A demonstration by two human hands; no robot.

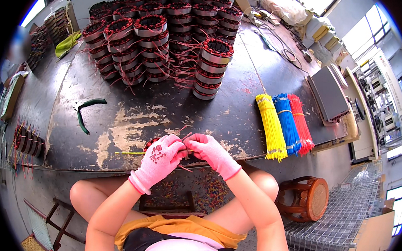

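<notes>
Both my hands wear pink gloves and meet at the table's near edge. My left hand [159, 158] is closed, its fingertips pinched on thin wires. A yellow wire [129, 153] runs out to the left from beneath it, and a short yellow piece shows between the hands. My right hand [211, 154] pinches a thin dark red lead [186, 136] just beside the left fingertips. Mostly covered by my left hand is a motor stator [149, 143] with red windings; only its edge shows. The exact wire ends are hidden by the fingers.
Stacked stators [210, 69] with loose red leads fill the table's far side. Green-handled cutters [82, 114] lie to the left. Yellow [271, 127], blue [286, 125] and red wire bundles [300, 126] lie at right. A wooden stool [304, 199] stands beside my right knee.
</notes>
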